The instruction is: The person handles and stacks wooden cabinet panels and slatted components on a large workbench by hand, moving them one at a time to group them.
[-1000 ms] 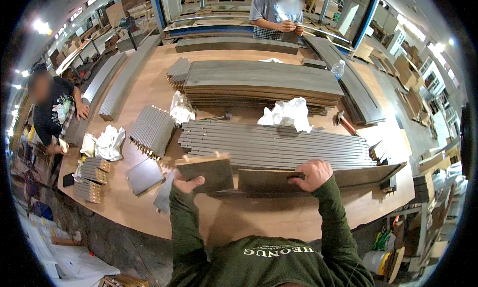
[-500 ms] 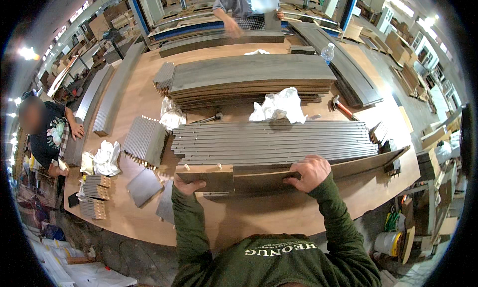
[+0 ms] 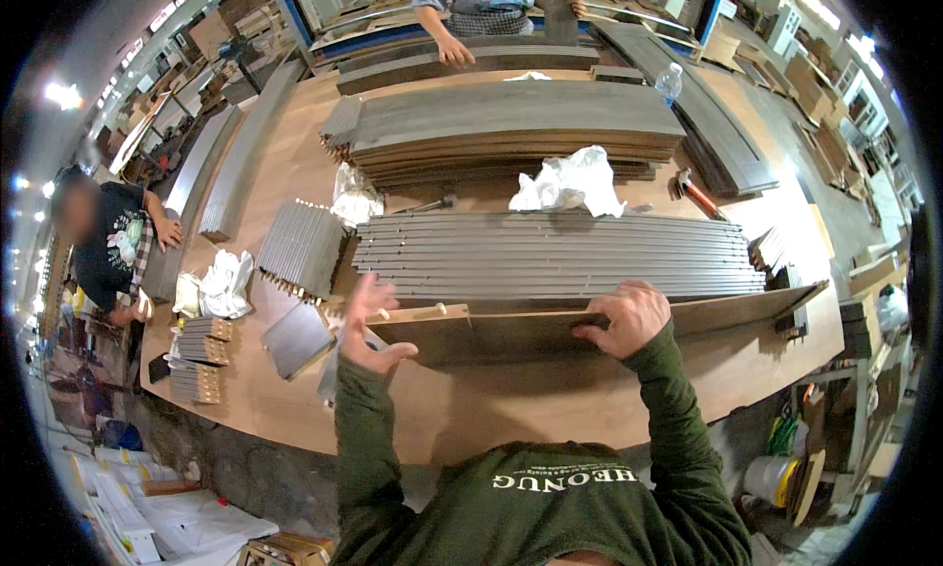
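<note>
My left hand (image 3: 371,328) is open, thumb and fingers spread around the left end of a short dark panel (image 3: 422,328). Two pale wooden dowels stick up from that panel's top edge. The panel sits against the left part of a long narrow board (image 3: 727,317) standing on edge. My right hand (image 3: 629,320) grips the board's upper edge near its middle, thumb on the near face. Right behind lies a row of long grey boards (image 3: 550,256) packed side by side, with small pale dowels at their left ends.
A stack of wide panels (image 3: 521,114), white cloths (image 3: 570,181), a hammer (image 3: 699,195) and a bottle (image 3: 669,83) lie farther back. Short doweled pieces (image 3: 300,247) and a loose panel (image 3: 298,340) are at left. One person (image 3: 113,242) stands left, another (image 3: 481,1) across the table (image 3: 550,409).
My left hand has let go of the short panel and spread its fingers. My right hand still grips the long board. The whole view has shifted slightly.
</note>
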A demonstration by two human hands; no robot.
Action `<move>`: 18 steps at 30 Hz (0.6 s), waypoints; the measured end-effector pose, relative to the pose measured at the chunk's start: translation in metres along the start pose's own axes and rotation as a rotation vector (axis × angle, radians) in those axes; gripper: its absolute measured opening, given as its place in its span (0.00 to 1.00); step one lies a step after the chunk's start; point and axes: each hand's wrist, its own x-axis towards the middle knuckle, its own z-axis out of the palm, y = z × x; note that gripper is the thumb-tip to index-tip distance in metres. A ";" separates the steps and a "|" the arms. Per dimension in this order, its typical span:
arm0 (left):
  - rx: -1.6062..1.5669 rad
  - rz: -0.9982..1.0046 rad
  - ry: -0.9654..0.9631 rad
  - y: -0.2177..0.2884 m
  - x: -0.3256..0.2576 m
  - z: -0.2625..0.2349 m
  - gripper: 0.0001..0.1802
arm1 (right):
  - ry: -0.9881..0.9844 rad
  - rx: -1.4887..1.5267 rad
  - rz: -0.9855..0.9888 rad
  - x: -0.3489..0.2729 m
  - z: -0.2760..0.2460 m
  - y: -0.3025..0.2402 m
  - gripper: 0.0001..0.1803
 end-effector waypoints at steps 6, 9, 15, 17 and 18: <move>0.833 0.361 -0.155 0.125 0.045 0.020 0.50 | -0.008 -0.001 0.016 -0.002 -0.003 -0.005 0.17; 1.044 -0.019 -0.595 0.108 0.055 0.023 0.38 | 0.015 0.008 -0.018 -0.001 -0.003 -0.010 0.17; 0.873 0.149 -0.440 0.097 0.043 0.025 0.23 | 0.029 0.044 -0.019 -0.005 -0.002 -0.008 0.15; 0.857 0.201 -0.349 0.100 0.038 0.030 0.23 | 0.017 0.059 -0.007 -0.008 0.000 -0.008 0.15; 0.854 0.226 -0.298 0.102 0.038 0.033 0.24 | -0.004 0.048 0.000 -0.009 -0.001 -0.008 0.14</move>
